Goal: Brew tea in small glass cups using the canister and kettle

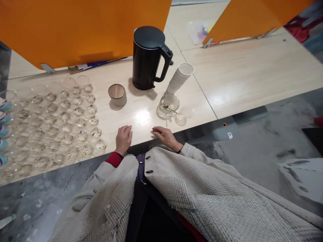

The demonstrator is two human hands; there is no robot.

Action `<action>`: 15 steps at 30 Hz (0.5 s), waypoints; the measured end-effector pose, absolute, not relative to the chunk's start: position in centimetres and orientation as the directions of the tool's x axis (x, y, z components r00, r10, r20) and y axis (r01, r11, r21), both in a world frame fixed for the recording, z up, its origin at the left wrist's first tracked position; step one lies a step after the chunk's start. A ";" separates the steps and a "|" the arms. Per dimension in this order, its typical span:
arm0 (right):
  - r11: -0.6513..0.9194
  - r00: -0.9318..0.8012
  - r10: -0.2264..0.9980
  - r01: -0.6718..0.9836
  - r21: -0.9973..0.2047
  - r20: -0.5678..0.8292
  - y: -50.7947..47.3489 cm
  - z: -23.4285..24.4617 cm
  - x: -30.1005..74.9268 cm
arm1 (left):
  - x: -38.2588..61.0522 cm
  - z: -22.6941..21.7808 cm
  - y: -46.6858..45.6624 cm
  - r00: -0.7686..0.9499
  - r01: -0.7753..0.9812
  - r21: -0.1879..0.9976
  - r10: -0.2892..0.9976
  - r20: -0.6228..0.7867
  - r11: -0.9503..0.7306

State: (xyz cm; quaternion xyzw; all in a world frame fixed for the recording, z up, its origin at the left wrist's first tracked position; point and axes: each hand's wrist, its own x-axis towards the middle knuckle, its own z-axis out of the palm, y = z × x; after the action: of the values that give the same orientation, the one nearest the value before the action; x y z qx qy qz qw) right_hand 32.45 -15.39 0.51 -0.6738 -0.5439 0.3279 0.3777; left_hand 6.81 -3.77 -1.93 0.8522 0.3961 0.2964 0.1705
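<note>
Head cam: both my left hand (123,139) and right hand (165,136) rest empty, fingers loose, on the table (141,117) edge, so I'd reach slowly past the glass dish (169,103).

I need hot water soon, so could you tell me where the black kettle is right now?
The black kettle stands at the table's far middle, before the orange divider, between the small wooden-lidded jar and the leaning paper cup stack.

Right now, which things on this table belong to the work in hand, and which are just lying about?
In hand: both bare hands, left hand and right hand, rest empty on the pale wooden table; nearest are the clear glass cups and ribbed glass dish.

Lying about: black electric kettle, white paper cup stack, wooden-lidded jar.
</note>
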 end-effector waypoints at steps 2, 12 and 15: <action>-0.124 0.210 0.978 0.505 -0.854 -0.017 -15.5 0.4 32.8 | 6.6 -2.2 -3.9 0.490 0.587 0.518 0.783 0.383 -0.621; 0.200 -0.034 0.961 0.768 -0.608 0.274 -10.1 -1.4 32.9 | 6.1 -2.9 -3.9 0.388 0.578 0.619 0.847 0.364 -0.531; 0.216 -0.085 0.965 0.794 -0.569 0.248 -8.4 -2.2 32.7 | 5.9 -2.8 -4.0 0.363 0.583 0.646 0.869 0.335 -0.493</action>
State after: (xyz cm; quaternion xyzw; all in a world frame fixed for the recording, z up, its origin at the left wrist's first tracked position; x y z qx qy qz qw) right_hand 32.69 -8.36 -2.19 -0.6088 -0.7221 0.1454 0.2946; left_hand 5.93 -3.97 -2.79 0.7972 0.4555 0.3328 0.2148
